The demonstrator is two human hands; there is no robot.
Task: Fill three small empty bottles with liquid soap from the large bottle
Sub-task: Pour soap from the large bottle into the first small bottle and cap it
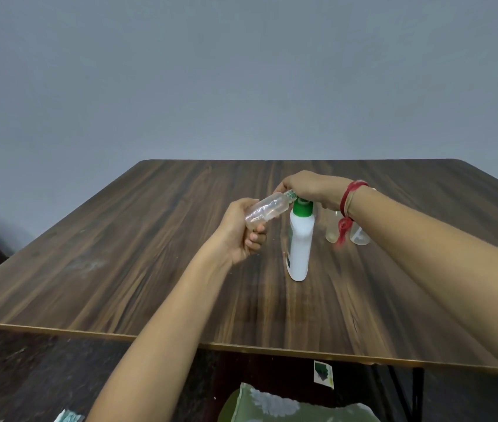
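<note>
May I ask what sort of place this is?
Probably a plain domestic room: a wood-grain table before a bare grey wall, and floral green fabric below the table's edge.

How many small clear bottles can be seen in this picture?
3. One bottle is held tilted in the left hand; two bottles stand on the table, right of the large white bottle, partly hidden behind the right wrist. No others show.

The table (150, 269) is dark wood-grain, smooth with a faint sheen, paler along its near edge. The large bottle (301, 245) is smooth, opaque white plastic; its cap (302, 209) is glossy green plastic. The small bottle (267, 210) is clear, shiny plastic. The wrist thread (349, 196) is red cloth.
</note>
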